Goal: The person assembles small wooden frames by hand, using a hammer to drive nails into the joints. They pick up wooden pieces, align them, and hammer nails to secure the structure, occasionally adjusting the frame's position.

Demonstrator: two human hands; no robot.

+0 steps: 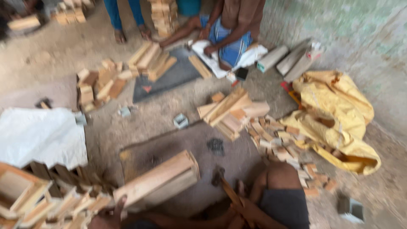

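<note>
My left hand (111, 215) grips the near end of a long wooden frame piece (159, 179) that lies tilted across a dark mat (237, 152) on the ground. My right hand (235, 214), blurred at the bottom edge, is closed around the wooden handle of a hammer (220, 177). The hammer's dark head rests on the mat just right of the frame piece. A small dark heap of nails (216, 146) lies beyond it. My bent knee (277, 176) is to the right of the hammer.
Assembled wooden crates (25, 191) stand at lower left by a white sack (38, 133). Piles of wood blocks (231, 111) and offcuts (282, 144) lie ahead, with a yellow sack (339, 114) on the right. A seated person (231, 29) and a standing person's legs (125, 17) are at the far side.
</note>
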